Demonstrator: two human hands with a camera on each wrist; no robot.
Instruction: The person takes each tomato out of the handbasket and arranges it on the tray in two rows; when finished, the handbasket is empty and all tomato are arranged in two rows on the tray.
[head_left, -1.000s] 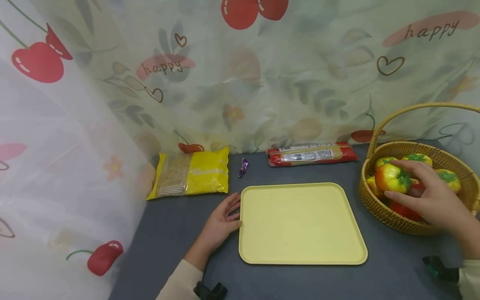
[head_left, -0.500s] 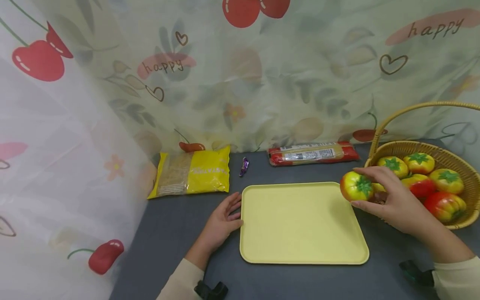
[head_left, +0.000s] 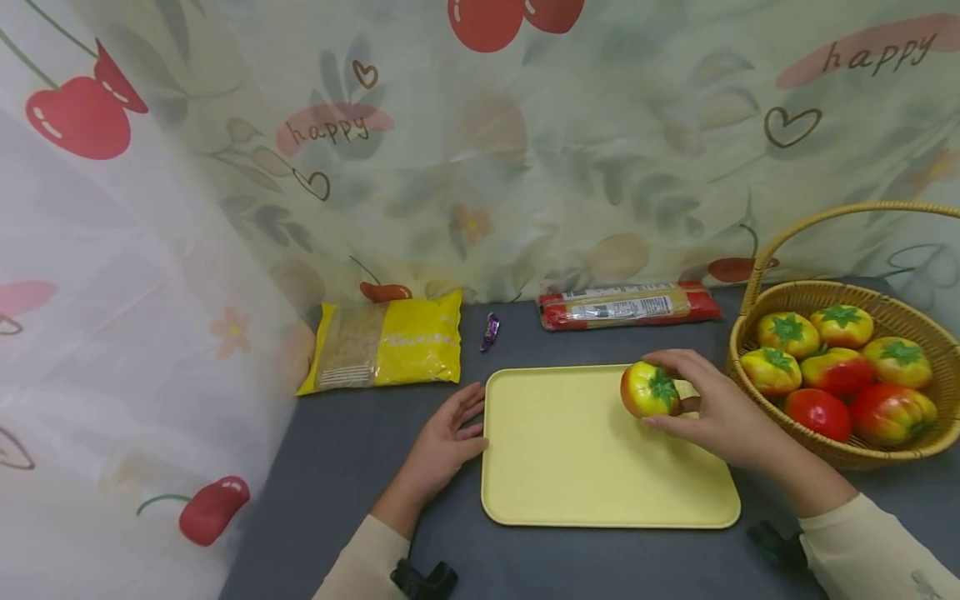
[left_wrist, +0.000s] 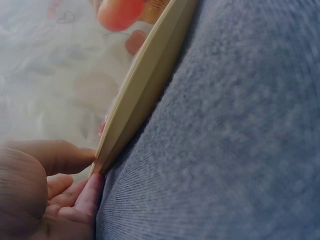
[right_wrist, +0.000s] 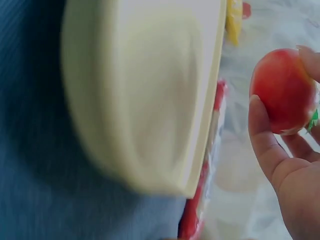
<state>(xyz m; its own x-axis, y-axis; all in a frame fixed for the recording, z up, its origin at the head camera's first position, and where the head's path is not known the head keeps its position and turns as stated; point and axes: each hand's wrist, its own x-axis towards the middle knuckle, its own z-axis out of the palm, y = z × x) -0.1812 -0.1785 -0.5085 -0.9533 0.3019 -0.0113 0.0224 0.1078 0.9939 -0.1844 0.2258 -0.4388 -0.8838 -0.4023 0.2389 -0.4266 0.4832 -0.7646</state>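
Note:
My right hand (head_left: 716,417) grips a red-and-yellow tomato (head_left: 648,390) with a green leafy top, between thumb and fingers. It is held above the right part of the pale yellow tray (head_left: 570,475), apart from its surface. In the right wrist view, the tomato's smooth red underside (right_wrist: 280,92) shows between the fingertips. At the tray's left edge, my left hand (head_left: 442,446) touches the rim with its thumb and relaxed fingers; the left wrist view shows the thumb tip against the tray's side (left_wrist: 135,95).
On the right stands a wicker basket (head_left: 738,321) with a tall handle and several more tomatoes (head_left: 832,371). Along the back lie a yellow pasta bag (head_left: 420,342), a purple wrapped candy (head_left: 490,332) and a red-ended packet of noodles (head_left: 630,307). A printed curtain (head_left: 547,192) hangs behind.
My right hand has lifted the tomato out of the basket and carried it left, over the tray. The left hand has stayed at the tray's edge.

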